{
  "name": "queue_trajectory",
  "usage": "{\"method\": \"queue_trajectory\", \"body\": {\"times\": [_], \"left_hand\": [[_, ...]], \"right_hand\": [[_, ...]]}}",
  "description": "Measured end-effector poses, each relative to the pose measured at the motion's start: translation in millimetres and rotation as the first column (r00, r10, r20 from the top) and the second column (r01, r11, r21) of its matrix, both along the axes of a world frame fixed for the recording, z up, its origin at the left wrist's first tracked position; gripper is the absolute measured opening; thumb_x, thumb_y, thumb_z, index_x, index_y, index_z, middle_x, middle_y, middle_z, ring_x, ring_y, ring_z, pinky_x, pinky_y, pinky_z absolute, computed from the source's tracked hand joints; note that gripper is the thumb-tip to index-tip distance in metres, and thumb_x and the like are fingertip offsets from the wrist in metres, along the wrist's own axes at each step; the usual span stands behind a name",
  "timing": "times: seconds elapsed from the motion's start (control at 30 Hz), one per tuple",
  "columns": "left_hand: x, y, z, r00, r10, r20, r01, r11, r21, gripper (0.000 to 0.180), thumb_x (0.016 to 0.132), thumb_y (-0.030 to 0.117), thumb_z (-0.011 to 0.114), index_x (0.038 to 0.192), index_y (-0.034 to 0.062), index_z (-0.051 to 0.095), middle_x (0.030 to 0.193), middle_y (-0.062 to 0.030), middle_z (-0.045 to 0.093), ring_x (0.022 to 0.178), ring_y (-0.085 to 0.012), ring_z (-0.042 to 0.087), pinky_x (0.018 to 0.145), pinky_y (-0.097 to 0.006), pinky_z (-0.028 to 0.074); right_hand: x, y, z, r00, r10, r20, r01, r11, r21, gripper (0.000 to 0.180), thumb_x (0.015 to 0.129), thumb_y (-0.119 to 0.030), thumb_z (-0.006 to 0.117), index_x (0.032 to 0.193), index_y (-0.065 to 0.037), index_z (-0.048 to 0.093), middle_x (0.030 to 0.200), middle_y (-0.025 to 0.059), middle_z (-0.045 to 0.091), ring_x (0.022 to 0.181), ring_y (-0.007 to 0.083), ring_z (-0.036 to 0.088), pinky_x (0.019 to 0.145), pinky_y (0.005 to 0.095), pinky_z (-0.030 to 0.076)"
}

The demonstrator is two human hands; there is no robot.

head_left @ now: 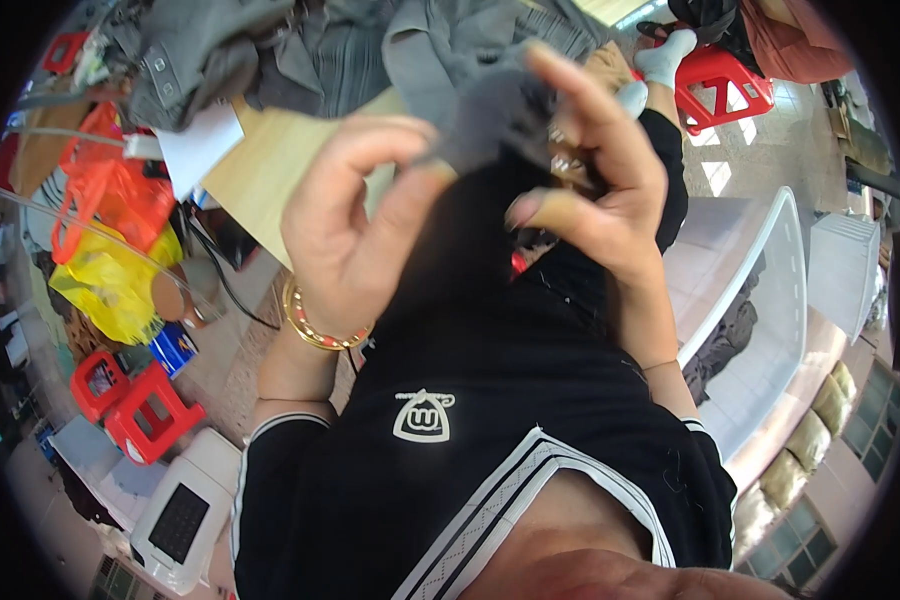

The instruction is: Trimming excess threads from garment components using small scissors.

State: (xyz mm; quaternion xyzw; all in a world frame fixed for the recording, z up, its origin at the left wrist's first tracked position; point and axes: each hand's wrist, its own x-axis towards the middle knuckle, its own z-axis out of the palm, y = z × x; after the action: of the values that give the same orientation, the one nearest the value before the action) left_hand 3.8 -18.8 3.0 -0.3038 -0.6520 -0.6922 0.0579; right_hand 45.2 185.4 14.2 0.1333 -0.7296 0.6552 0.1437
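My left hand (355,215), with a bangle at its wrist, pinches the edge of a small dark grey piece of fabric (485,115) between thumb and fingertips. The fabric is held up over my lap and is smeared by motion, so its shape cannot be made out. On its other side is my right hand (615,180), its thumb and forefinger spread wide apart and blurred at the tips. Its other fingers are partly hidden. Just beyond the hands, a heap of grey garments (320,65) covers the far part of a light wooden table (260,185).
White paper (198,148) lies at the table's left. Further left are a red plastic bag (120,195), a yellow bag (115,290) and red stools (150,415). To my right stands a white bin (780,340) holding dark fabric. Someone's socked foot (667,55) shows beside another red stool (725,90).
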Motion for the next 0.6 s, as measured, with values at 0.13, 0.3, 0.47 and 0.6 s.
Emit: {"method": "queue_trajectory", "body": {"times": [0.13, 0.3, 0.47, 0.6], "left_hand": [[-22.2, 18.6, 25.6, 0.957, -0.182, -0.225, 0.163, 0.981, -0.101, 0.021, 0.084, -0.003, 0.069, 0.103, 0.0003, 0.063, 0.101, -0.0132, 0.065, 0.089, -0.0221, 0.061, 0.080, -0.030, 0.049], [-57.9, 56.9, 35.0, 0.956, -0.220, -0.192, 0.128, 0.907, -0.402, 0.059, 0.080, -0.009, 0.065, 0.136, 0.0086, 0.055, 0.136, -0.0160, 0.049, 0.096, -0.0211, 0.061, 0.081, -0.031, 0.052], [-109.0, 107.4, 44.6, 0.743, -0.415, -0.525, -0.081, 0.722, -0.687, 0.064, 0.077, -0.010, 0.054, 0.136, 0.0158, 0.056, 0.136, -0.0132, 0.053, 0.106, -0.0327, 0.060, 0.085, -0.038, 0.048], [-118.5, 164.2, 46.8, 0.544, -0.622, -0.563, -0.119, 0.607, -0.786, 0.055, 0.071, -0.001, 0.061, 0.123, 0.0161, 0.064, 0.120, -0.0061, 0.062, 0.096, -0.0263, 0.059, 0.083, -0.038, 0.043]], "right_hand": [[-6.8, 24.9, -3.3, 0.994, 0.080, 0.078, -0.085, 0.995, 0.052, 0.034, 0.071, 0.003, 0.080, 0.103, 0.000, 0.069, 0.080, -0.0035, 0.062, 0.066, 0.0015, 0.048, 0.058, 0.0185, 0.037], [5.5, 62.5, 17.5, 0.997, -0.082, 0.003, 0.082, 0.997, -0.012, 0.018, 0.074, 0.004, 0.078, 0.089, -0.001, 0.068, 0.081, -0.0015, 0.062, 0.070, 0.0036, 0.052, 0.060, 0.0204, 0.039], [23.0, 84.4, 37.1, 0.986, -0.083, -0.144, 0.065, 0.990, -0.123, 0.025, 0.066, 0.002, 0.081, 0.079, -0.001, 0.061, 0.066, 0.0000, 0.049, 0.056, 0.0081, 0.041, 0.051, 0.0273, 0.028], [45.3, 106.7, 50.2, 0.944, -0.221, -0.244, 0.194, 0.972, -0.131, 0.025, 0.066, -0.007, 0.083, 0.076, -0.001, 0.061, 0.062, 0.0033, 0.049, 0.054, 0.0136, 0.043, 0.050, 0.0295, 0.029]]}}
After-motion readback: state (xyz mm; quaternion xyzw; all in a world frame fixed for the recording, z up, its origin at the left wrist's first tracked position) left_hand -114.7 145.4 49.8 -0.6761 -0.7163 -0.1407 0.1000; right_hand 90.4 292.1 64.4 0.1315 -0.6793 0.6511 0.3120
